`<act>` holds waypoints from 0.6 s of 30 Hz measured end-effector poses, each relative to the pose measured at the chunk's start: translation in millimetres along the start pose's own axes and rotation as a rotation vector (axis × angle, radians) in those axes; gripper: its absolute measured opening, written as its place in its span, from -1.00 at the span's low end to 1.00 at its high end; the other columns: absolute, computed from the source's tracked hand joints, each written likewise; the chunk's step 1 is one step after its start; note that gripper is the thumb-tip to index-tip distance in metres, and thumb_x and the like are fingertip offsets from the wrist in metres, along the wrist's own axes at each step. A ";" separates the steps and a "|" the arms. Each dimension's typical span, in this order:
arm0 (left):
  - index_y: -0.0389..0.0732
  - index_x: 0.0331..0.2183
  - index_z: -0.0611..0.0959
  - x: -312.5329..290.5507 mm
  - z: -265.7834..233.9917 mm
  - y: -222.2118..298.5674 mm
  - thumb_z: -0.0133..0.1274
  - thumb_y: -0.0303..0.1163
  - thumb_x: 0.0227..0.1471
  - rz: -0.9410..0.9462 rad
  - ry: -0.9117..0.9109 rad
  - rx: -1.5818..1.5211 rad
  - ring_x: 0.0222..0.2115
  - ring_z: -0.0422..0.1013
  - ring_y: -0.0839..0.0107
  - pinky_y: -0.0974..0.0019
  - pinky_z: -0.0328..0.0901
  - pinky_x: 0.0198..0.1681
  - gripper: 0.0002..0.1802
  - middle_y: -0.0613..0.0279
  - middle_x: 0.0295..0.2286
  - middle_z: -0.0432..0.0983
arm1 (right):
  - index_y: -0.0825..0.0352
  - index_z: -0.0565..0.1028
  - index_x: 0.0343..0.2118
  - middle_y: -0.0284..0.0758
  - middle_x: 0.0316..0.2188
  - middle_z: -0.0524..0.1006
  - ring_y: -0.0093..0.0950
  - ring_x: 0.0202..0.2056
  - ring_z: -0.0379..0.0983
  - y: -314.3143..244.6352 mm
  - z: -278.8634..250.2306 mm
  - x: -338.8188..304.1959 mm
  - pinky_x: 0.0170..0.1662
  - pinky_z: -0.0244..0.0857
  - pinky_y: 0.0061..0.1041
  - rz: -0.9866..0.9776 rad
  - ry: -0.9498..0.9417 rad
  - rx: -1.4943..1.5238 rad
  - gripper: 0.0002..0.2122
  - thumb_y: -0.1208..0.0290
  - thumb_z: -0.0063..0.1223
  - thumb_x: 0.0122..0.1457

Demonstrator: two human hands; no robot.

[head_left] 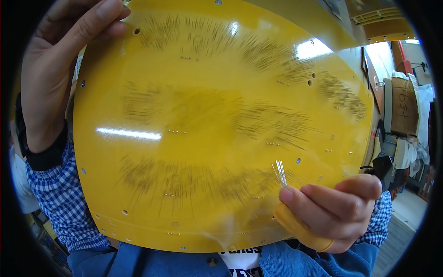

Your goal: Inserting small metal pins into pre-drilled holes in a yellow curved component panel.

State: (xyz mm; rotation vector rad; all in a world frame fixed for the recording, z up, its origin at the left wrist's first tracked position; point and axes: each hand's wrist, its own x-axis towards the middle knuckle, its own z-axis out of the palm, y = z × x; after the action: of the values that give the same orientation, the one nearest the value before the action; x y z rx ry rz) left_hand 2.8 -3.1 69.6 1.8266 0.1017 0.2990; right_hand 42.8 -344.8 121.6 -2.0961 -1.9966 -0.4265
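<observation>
A large yellow panel [203, 138] fills the middle of the view. Dark fine lines, likely thin pins or their reflections, spread over it in several fan-shaped clusters, with short rows of tiny metal dots and a few holes. At its upper left corner is my left hand [76, 46], thumb and fingers closed together; what they pinch, if anything, is too small to make out. Low on the right, my right hand [332, 207] grips a small bundle of thin silvery pins [280, 173], their ends pointing up over the panel. A yellow finger cover [300, 228] sits on my right thumb.
Screws [298, 161] dot the panel, mostly near its edge. Beyond its right side stand a cardboard box [405, 105] and assorted items on a bench. Another yellow structure [378, 21] shows at the upper right. Part of a person in white [23, 182] appears at far left.
</observation>
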 end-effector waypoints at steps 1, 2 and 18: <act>-0.26 -0.19 0.57 1.7 0.5 -0.2 0.03 -0.42 0.07 0.012 -0.002 0.004 -0.35 0.46 0.61 0.55 0.38 -0.24 -0.76 0.24 -0.35 0.55 | 0.04 0.56 -0.53 -0.67 -0.43 0.55 -0.78 -0.46 0.34 2.8 -4.0 1.8 -0.44 0.02 -0.70 0.012 -0.039 0.088 -0.96 0.36 0.10 -0.08; -0.26 -0.19 0.57 -3.5 -1.9 -0.1 0.03 -0.42 0.07 -0.005 0.012 0.024 -0.35 0.46 0.61 0.55 0.38 -0.24 -0.76 0.24 -0.35 0.55 | 0.04 0.56 -0.53 -0.67 -0.43 0.55 -0.78 -0.46 0.34 3.0 2.4 -0.5 -0.44 0.02 -0.70 -0.002 -0.026 0.110 -0.96 0.36 0.10 -0.08; -0.26 -0.18 0.57 -3.3 -2.9 0.8 0.02 -0.42 0.08 -0.011 0.004 0.033 -0.34 0.46 0.61 0.56 0.38 -0.23 -0.76 0.23 -0.34 0.55 | 0.03 0.52 -0.50 -0.65 -0.40 0.56 -0.76 -0.44 0.41 -7.7 9.8 -7.6 -0.38 0.04 -0.70 -0.026 0.093 0.051 -0.95 0.37 0.05 -0.03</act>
State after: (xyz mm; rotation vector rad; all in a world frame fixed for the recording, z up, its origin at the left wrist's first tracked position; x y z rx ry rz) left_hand -1.2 -1.4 70.5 1.8579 0.1202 0.2946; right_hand 35.4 -348.0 109.5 -1.9851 -1.9630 -0.4643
